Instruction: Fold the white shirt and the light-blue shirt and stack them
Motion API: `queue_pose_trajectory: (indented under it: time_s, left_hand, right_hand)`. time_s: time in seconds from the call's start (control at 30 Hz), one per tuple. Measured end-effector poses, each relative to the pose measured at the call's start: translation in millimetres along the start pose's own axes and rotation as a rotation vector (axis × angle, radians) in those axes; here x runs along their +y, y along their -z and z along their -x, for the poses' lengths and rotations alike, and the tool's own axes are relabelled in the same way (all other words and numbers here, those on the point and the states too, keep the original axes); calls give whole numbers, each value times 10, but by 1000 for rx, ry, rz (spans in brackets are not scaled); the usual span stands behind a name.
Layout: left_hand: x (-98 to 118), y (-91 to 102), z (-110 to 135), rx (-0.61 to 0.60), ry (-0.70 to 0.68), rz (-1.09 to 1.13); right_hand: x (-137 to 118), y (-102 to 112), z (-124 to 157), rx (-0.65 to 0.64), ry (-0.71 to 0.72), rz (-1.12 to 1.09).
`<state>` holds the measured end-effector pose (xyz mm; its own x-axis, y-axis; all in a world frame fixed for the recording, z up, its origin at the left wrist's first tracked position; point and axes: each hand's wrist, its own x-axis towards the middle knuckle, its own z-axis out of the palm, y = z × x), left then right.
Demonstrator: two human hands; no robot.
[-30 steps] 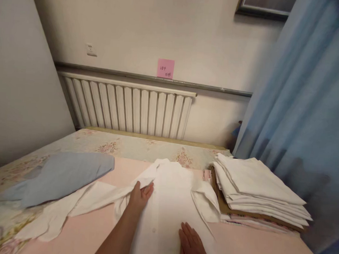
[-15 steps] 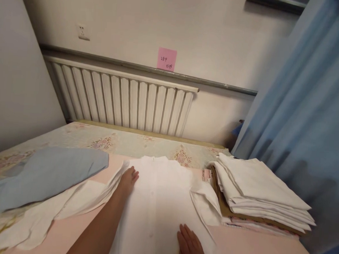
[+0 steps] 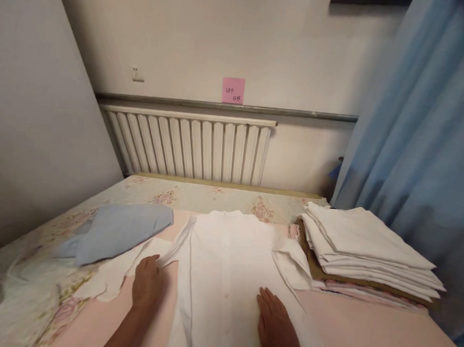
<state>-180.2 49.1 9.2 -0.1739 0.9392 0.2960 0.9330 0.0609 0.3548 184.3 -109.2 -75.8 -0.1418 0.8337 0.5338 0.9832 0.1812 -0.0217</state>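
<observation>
A white button-up shirt (image 3: 226, 267) lies spread front up on the pink cloth, its collar toward the wall. My right hand (image 3: 280, 323) rests flat on the shirt's right half, fingers stretched out. Beside the shirt's left edge, my left hand (image 3: 146, 283) is over the left sleeve (image 3: 110, 273), with loosely bent fingers at the sleeve's edge. No grip on the fabric shows, and its fingertips are partly hidden. The other sleeve (image 3: 293, 261) lies bunched toward the folded stack.
Folded white clothes (image 3: 373, 239) are stacked at right on brown and patterned cloth. A light-blue garment (image 3: 122, 229) lies at left on the floral sheet (image 3: 215, 196). Behind the bed are a radiator (image 3: 194, 147) and a pink note (image 3: 233, 91). A blue curtain (image 3: 410, 142) hangs at right.
My left hand has moved from the shirt's shoulder area down and left to the sleeve. My right hand stays on the shirt front. The camera view has shifted and levelled.
</observation>
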Motion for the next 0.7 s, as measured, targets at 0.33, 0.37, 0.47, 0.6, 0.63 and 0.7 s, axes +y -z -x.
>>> queue_pose_trajectory:
  time_s: [0.33,0.37,0.47,0.6,0.63,0.7]
  left_hand:
    - [-575,112,-236,-126,-133,-351]
    - [-582,149,-287,-155,-124,-324]
    - [-597,264,-441,-193,-96,-249]
    - [-588,475,-680,-264,-58,-101]
    - [-571,546,-746,-280,-41,-47]
    - [-511,704,-869,-303,-13,63]
  right_hand:
    - [-28,50,-8,-54,-41,-10]
    - [-32,55,-12,-57,-41,-2]
    - [-40,66,-24,-54,-39,19]
    - [-45,73,-33,-41,-39,20]
    - [-45,77,-34,-40,-39,18]
    - [-48,88,-35,-38,-40,13]
